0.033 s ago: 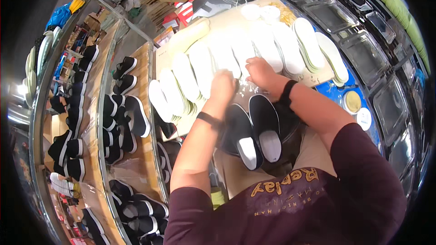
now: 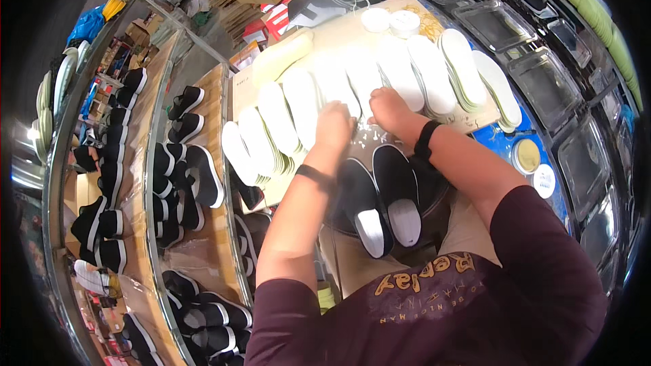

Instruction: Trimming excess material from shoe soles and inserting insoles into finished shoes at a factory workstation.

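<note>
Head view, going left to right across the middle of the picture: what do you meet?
Racks of black shoes with white soles → fanned stacks of white insoles → left hand → right hand → more insole stacks → round yellow tin → clear plastic trays.

Both hands, left hand (image 2: 334, 124) and right hand (image 2: 388, 108), rest on white insoles (image 2: 352, 81) above two black shoes (image 2: 380, 196)

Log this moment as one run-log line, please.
left hand on white insoles | right hand on same row | black shoes near person's lap | grip unclear
</note>
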Tool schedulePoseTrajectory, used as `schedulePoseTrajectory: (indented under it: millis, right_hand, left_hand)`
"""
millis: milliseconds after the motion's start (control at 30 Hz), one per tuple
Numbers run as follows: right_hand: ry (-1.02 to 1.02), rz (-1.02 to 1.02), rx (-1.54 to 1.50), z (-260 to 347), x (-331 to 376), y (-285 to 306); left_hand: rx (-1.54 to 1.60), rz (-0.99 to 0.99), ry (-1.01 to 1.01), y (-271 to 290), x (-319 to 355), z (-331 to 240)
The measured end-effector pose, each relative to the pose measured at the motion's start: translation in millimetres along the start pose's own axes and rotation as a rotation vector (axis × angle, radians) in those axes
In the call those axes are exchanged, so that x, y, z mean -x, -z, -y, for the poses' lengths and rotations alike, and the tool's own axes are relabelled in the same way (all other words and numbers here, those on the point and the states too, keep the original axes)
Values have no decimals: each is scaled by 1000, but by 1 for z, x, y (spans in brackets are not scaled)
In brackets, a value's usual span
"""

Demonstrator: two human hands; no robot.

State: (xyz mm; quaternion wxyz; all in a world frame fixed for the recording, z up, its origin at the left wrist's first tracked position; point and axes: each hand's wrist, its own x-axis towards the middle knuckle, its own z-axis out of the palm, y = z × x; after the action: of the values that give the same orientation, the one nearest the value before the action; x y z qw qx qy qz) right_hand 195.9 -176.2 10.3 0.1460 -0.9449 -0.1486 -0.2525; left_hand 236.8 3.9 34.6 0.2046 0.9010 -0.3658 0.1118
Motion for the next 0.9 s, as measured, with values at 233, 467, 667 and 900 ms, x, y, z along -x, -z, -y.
schedulePoseTrajectory:
  millis: [233, 467, 667, 900]
  right_hand:
    - [-61, 336, 128, -3, -18, -8]
    - [43, 197, 307, 12, 1, -15]
    - [-89, -368, -126, 11, 11, 67]
    - [-605, -187, -865, 61, 154, 240]
  left_hand:
    - [-170, 315, -7, -11, -41, 28]
    - [-408, 90, -41, 7, -20, 7]
    - [98, -494, 245, 120, 83, -1]
    - [730, -636, 558, 217, 255, -65]
